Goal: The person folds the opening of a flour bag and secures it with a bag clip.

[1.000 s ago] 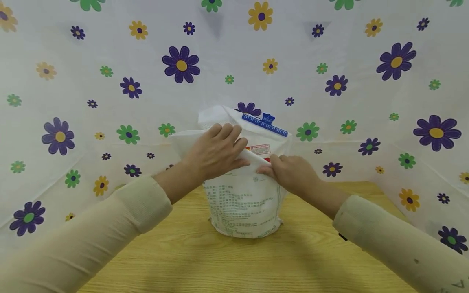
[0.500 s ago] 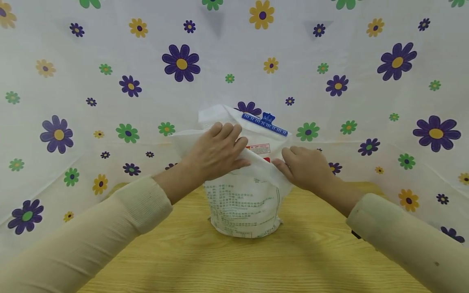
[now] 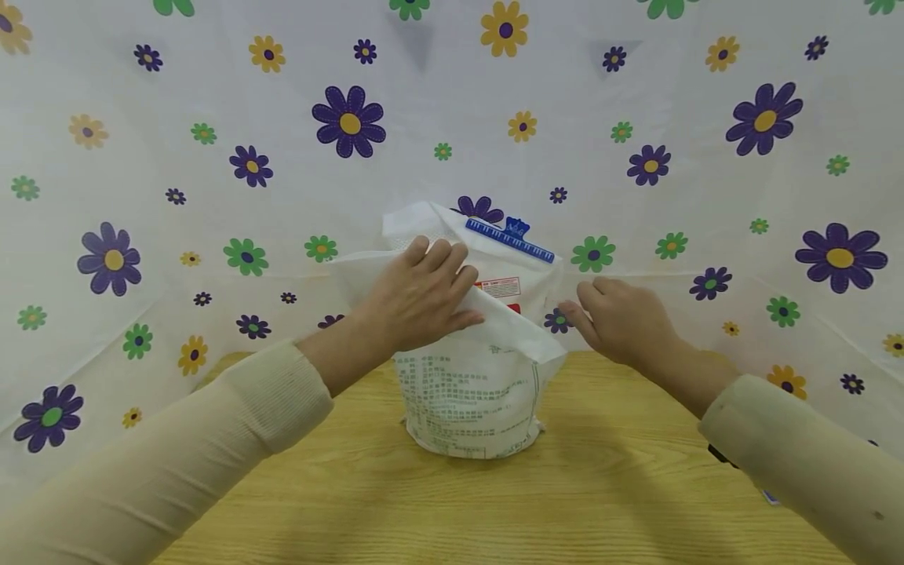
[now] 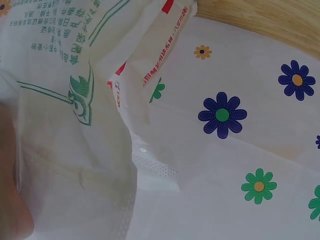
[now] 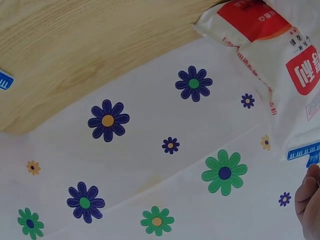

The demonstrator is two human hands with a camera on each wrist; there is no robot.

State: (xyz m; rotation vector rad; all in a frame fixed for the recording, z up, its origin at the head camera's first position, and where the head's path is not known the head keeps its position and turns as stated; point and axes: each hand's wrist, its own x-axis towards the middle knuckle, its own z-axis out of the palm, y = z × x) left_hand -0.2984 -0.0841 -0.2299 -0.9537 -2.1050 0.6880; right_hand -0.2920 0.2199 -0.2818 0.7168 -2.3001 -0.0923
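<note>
A white flour bag [image 3: 466,400] with green print stands on the wooden table, its top folded over toward me. My left hand [image 3: 417,298] grips the folded top edge, fingers over the fold and thumb in front. In the left wrist view that hand's edge shows beside the bag [image 4: 45,140]. A blue clip [image 3: 510,240] with a white keyboard pattern sits on the right of the bag's top. My right hand [image 3: 625,322] is off the bag, to its right, with loosely curled fingers, thumb apart and nothing held. In the right wrist view the same clip [image 5: 303,151] appears close above that hand.
The wooden table [image 3: 452,510] spreads in front of the bag. Behind it hangs a white cloth [image 3: 438,86] with printed flowers. Near my right sleeve, a blue-and-white piece [image 5: 5,80] lies on the table, mostly cut off by the frame.
My right hand has let go of the bag's folded edge and moved away to the right. The right corner of the fold now hangs free. My left hand keeps its place.
</note>
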